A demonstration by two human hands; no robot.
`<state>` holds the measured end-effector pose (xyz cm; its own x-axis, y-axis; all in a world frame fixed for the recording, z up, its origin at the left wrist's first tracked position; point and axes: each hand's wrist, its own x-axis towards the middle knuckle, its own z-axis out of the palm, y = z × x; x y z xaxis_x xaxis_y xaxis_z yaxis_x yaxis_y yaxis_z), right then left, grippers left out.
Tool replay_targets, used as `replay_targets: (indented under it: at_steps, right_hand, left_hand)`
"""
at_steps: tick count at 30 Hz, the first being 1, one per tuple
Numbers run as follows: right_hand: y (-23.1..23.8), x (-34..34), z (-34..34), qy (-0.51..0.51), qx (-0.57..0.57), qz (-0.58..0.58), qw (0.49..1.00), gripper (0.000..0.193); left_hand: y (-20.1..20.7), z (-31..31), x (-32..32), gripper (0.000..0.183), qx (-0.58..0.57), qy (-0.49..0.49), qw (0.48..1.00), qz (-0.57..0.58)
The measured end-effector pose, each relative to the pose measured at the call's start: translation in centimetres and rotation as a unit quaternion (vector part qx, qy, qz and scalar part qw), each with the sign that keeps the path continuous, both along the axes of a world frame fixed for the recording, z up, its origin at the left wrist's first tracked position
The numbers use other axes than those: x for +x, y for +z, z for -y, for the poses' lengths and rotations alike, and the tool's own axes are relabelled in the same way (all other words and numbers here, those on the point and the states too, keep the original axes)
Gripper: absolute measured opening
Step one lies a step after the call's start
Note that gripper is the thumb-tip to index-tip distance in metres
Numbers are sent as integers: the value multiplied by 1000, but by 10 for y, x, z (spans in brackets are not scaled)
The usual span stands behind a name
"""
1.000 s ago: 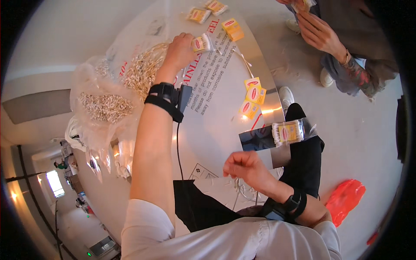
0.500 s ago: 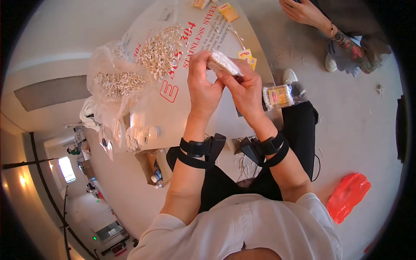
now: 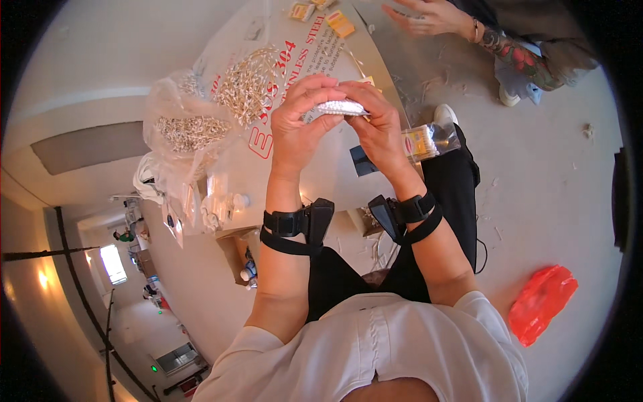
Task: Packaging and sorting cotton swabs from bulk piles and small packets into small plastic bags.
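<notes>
A bundle of cotton swabs (image 3: 341,107) sits between the left hand (image 3: 301,120) and the right hand (image 3: 380,127), above the table (image 3: 318,181); to their left lie a pile of loose swabs (image 3: 248,84) and, further left, a plastic bag (image 3: 195,163) holding more. Small packs (image 3: 340,24) lie at the table's far end, a filled packet (image 3: 420,143) at its right edge, and a plastic sack (image 3: 544,305) on the floor to the right.

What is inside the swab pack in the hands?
Closely packed white tips show in the swab pack between the left hand and right hand. Fingers cover most of the rest; any card inside cannot be seen.
</notes>
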<state>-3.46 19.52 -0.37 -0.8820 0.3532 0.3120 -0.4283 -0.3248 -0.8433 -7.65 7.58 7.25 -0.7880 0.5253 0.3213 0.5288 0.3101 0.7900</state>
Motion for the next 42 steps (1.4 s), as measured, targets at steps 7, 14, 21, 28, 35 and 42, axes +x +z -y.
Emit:
replay_targets:
  at_steps: [7,14,21,28,35,42]
  right_hand:
    - [-3,0,0,3,33,13,999,42]
    - [-3,2,0,-23,65,18,997,43]
    - [-2,2,-1,-61,90,15,994,42]
    - [-6,2,-2,-77,119,8,990,39]
    - [-17,2,0,-23,71,35,997,27]
    - [-26,0,3,-4,55,33,998,19]
  left_hand:
    - [-4,-1,2,33,37,19,996,74]
    - [-3,-1,1,33,-11,-10,998,64]
    - [-6,-8,3,31,17,-9,997,72]
    - [-9,-14,6,29,58,37,989,133]
    - [-17,-9,5,27,75,61,979,180]
    - [-21,-2,3,29,56,78,977,192]
